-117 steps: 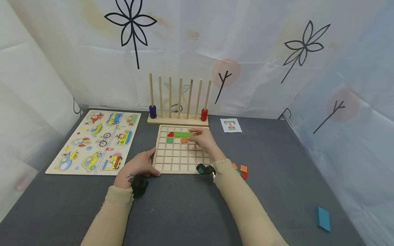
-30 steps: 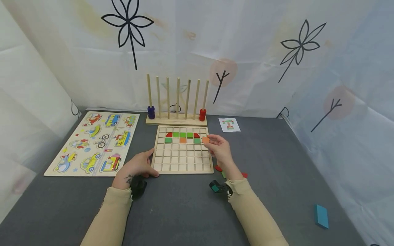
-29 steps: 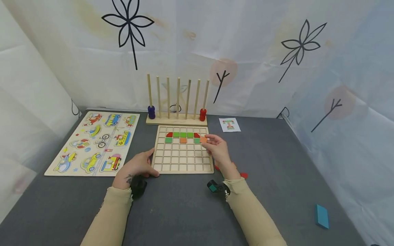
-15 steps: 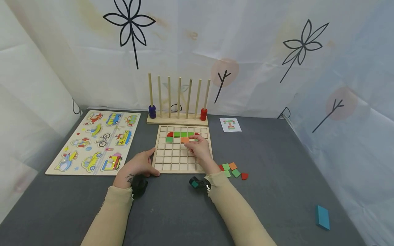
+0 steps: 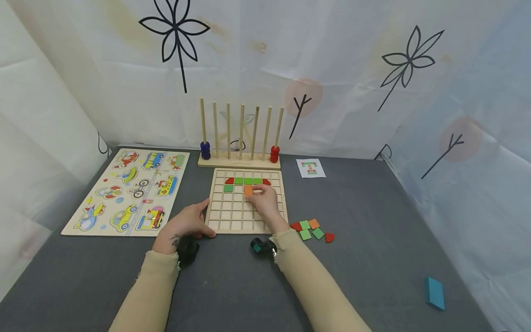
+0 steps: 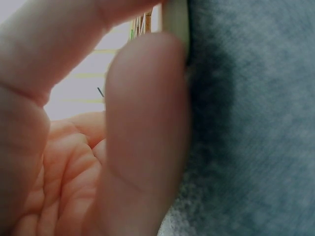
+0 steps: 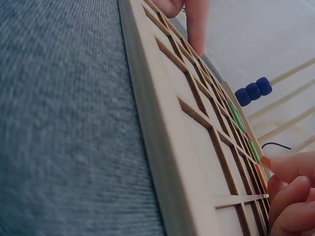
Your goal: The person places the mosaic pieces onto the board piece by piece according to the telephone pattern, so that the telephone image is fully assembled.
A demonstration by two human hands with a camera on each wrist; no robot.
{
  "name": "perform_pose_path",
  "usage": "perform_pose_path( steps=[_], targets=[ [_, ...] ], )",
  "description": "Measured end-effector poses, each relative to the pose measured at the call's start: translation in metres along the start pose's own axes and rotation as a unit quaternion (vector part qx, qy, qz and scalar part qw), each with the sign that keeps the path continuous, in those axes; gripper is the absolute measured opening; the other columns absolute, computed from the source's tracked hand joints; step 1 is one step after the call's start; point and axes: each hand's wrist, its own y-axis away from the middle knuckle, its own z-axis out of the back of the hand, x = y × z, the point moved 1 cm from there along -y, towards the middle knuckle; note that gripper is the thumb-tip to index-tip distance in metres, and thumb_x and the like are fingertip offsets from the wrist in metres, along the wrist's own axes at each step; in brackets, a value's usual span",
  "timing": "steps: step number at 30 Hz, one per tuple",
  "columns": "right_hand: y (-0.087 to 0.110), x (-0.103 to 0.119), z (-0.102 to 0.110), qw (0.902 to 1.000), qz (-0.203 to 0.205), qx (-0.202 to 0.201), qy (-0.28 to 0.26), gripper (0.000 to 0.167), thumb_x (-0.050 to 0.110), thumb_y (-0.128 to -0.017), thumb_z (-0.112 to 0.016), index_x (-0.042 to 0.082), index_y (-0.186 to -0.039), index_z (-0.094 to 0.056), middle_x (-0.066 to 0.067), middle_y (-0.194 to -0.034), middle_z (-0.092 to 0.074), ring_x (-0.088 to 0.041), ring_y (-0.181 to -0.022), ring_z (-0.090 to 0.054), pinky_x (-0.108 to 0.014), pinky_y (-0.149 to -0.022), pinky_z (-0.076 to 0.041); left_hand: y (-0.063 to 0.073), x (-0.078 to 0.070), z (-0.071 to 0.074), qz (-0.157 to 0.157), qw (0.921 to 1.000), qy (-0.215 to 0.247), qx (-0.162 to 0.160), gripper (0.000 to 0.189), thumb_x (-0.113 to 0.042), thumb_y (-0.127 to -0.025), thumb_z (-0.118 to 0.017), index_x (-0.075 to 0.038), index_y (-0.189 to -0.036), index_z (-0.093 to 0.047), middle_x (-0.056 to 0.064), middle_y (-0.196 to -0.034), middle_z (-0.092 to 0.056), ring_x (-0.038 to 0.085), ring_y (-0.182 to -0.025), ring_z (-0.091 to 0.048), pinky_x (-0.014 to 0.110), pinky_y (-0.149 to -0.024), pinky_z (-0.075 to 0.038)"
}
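My right hand [image 5: 265, 203] pinches an orange square tile [image 5: 248, 192] between thumb and fingertips, over the wooden grid board [image 5: 232, 224]. The tile [image 7: 266, 162] shows as an orange corner at the fingertips in the right wrist view. Across an upper row of the board run several green tiles [image 5: 248, 181], with a red rounded tile [image 5: 229, 180] at one end and another red tile [image 5: 266, 182] at the other. A green tile [image 5: 228, 188] sits below the left end. My left hand [image 5: 188, 221] rests at the board's front left corner, thumb on the front edge, fingers along the left side.
Loose red, orange and green tiles [image 5: 305, 234] lie right of the board. Behind it stands a peg rack [image 5: 239, 160] with blue and red beads. A vehicle puzzle [image 5: 132, 203] lies left, a pattern card [image 5: 310, 168] back right, a blue block [image 5: 435, 293] far right.
The right hand has carried the orange tile leftward from the board's right side to its middle, then slightly toward the front. A red tile now shows at the row's right end. The left hand stays put.
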Motion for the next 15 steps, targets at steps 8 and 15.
perform_pose_path(
  steps=[8, 15],
  targets=[
    [0.0011, 0.0012, -0.0008, 0.9992, 0.011, -0.002, 0.038, 0.034, -0.002, -0.075, -0.065, 0.002, -0.108, -0.066, -0.009, -0.081, -0.061, -0.012, -0.057, -0.048, -0.023, -0.052, -0.04, 0.0005, -0.0005, -0.0005, 0.002, 1.0, 0.003, -0.002, 0.108, -0.014, -0.062, -0.084, -0.003, -0.147, -0.018, 0.006, -0.061, -0.052, 0.015, -0.048, -0.05, 0.029, -0.05, -0.044],
    [0.0012, 0.0016, -0.0012, 0.9984, 0.005, -0.001, 0.057, 0.034, -0.003, -0.073, -0.064, 0.004, -0.106, -0.067, -0.009, -0.086, -0.059, -0.014, -0.063, -0.044, -0.025, -0.052, -0.037, 0.0025, -0.0014, 0.0007, -0.003, 1.0, -0.003, 0.002, 0.108, -0.015, -0.063, -0.083, -0.002, -0.147, -0.018, 0.006, -0.061, -0.052, 0.015, -0.048, -0.051, 0.029, -0.05, -0.043]
  ],
)
